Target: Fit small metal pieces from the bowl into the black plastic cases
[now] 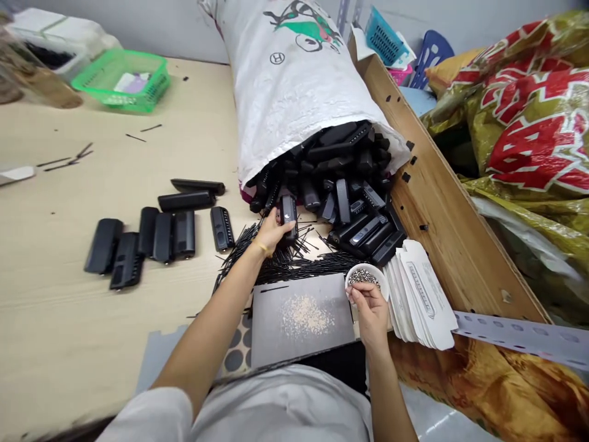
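Note:
My left hand (270,232) is closed around a black oblong plastic piece (288,210), just in front of the mouth of a white sack (299,80). More such black pieces (340,159) fill the sack's opening and spill out at its right. Thin black sticks (299,268) lie in a heap beneath my left hand. At a white bowl (388,283) of small shiny metal parts (363,278), the fingers of my right hand (372,313) are pinched together over the near rim. What they hold, if anything, is too small to make out.
Several black pieces (163,236) lie at left. A grey board (271,313) bears pale granules (307,316). Folded white boxes (421,294) stand beside the bowl, along a wooden side board (442,202). A green basket (122,80) sits at back left.

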Demonstrator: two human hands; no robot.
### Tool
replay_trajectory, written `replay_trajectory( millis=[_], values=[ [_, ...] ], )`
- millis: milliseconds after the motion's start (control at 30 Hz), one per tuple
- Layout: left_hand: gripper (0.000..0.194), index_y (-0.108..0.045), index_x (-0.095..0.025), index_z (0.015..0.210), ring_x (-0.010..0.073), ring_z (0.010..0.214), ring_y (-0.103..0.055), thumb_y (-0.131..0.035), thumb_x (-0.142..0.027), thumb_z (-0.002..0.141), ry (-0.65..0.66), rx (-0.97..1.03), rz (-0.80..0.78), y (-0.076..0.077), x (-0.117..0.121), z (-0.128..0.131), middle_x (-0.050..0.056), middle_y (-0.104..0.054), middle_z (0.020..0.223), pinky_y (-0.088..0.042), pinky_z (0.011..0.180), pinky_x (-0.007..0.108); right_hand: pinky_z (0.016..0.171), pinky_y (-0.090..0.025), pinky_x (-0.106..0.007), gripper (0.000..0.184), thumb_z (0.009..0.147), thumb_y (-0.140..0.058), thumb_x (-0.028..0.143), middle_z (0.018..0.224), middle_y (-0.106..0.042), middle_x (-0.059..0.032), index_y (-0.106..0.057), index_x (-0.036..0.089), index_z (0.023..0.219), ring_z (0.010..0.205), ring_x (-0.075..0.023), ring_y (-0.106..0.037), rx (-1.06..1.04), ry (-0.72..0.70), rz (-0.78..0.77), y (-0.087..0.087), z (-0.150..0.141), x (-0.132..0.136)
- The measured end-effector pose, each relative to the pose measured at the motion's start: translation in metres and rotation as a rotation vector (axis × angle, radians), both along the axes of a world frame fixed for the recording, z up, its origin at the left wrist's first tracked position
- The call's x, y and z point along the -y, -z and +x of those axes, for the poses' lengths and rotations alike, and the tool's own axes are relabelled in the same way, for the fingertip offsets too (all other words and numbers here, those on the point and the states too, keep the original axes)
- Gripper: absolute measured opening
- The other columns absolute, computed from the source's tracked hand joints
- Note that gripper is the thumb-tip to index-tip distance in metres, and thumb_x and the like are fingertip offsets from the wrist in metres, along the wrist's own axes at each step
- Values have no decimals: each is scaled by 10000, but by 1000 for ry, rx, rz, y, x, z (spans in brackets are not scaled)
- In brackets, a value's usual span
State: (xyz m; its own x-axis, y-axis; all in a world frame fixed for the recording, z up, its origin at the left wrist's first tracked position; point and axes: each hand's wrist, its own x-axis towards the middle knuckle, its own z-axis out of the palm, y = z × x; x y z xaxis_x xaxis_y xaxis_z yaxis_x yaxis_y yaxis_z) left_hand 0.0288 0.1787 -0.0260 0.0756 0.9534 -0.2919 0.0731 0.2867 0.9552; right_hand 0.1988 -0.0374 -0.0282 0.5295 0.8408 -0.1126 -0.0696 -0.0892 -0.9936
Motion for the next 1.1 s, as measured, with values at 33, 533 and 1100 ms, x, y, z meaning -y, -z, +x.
replay_trajectory(
  millis=[33,533,1100],
  values=[
    [455,-576,-135,1053,228,892,-630,-736,-192,631,38,186,-79,-3,15,-8,76,-609,909,-514,856,407,606,-492,-256,235,764,-681,386,750,-686,-45,-636,169,842,630,-120,-597,-13,-9,16,1,-5,-2],
    [293,-582,-139,1007,211,1048,-644,-670,-37,747,-214,881,-548,-21,136,-18,80,-672,1055,-492,998,406,759,-483,-307,101,894,-514,171,859,-616,-38,-596,208,847,833,-154,-593,612,-93,267,-9,-79,-16],
    [371,-523,-160,1184,185,958,-673,-571,-44,835,-276,940,-581,-43,147,-4,62,-689,971,-519,955,383,740,-475,-278,95,871,-546,104,845,-588,-20,-587,185,843,824,-129,-579,517,21,366,-6,-79,-14]
  ],
)
